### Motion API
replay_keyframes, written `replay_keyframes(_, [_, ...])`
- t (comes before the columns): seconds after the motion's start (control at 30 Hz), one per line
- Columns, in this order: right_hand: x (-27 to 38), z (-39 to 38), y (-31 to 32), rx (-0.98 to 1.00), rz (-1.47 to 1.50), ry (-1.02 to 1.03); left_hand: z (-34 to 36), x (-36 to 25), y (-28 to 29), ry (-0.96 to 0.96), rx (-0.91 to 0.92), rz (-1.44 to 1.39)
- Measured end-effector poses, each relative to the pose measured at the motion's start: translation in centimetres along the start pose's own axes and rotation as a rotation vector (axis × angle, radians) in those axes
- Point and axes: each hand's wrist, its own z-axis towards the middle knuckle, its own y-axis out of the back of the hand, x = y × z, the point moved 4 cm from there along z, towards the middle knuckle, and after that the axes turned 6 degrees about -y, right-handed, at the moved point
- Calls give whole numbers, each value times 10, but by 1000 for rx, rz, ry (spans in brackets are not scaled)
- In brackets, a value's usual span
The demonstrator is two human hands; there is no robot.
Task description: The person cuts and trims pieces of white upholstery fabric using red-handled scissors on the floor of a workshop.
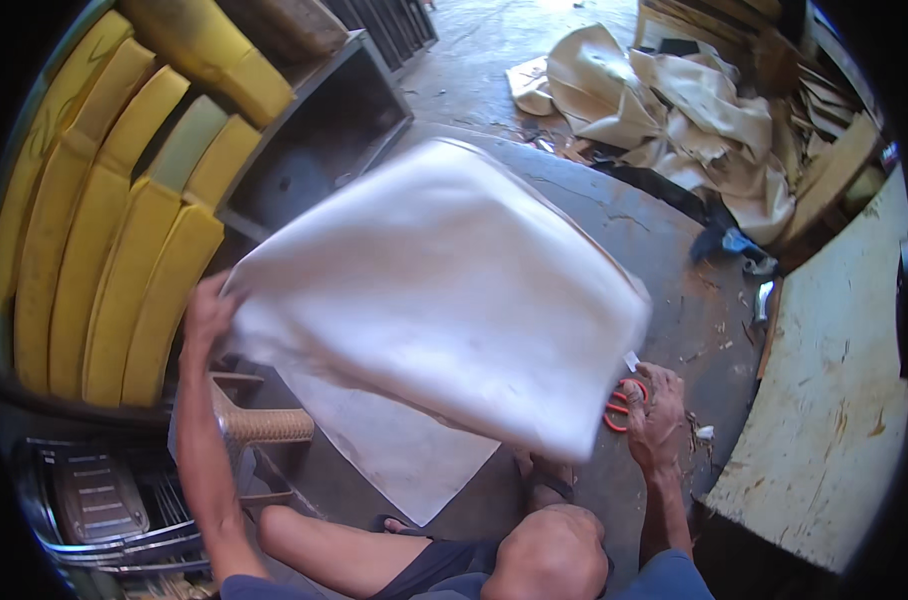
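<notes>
A large cream-white sheet [444, 280], perhaps vinyl or leathercloth, is lifted and billows in front of me, blurred by motion. My left hand [212, 310] is closed on its left edge. Beyond the sheet's right corner, my right hand [658, 415] is closed around scissors with orange-red handles [614, 412]; their blades are hidden. A small white scrap [631, 361] shows by the right fingertips. Beneath the raised sheet, a flat pale piece [404, 450] with a pointed corner lies near my legs.
Yellow foam cushions [104, 240] stand stacked at left, beside an open grey metal box [314, 140]. A woven-textured chair part [269, 425] and a chrome frame [114, 530] are lower left. Crumpled cream material [674, 120] lies at the far right. A stained pale board [824, 390] borders the right side.
</notes>
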Motion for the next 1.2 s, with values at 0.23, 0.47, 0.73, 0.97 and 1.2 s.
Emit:
replay_keyframes(0.23, [-85,-40,-92,478,-123,-182,-95,136,-49,431,73,826])
replay_keyframes(0.47, [-113,-25,-140,339,-433,-89,-25,58,-229,-70,368,306])
replay_keyframes(0.73, [-145,-50,-133,231,-338,-109,11,19,-349,21,205,190])
replay_keyframes(0.97, [-160,-86,-104,337,-332,-276,15,73,-376,-88,128,311])
replay_keyframes(1.2, [-146,-95,-90,464,-178,-741,-22,7,-357,-309,195,14])
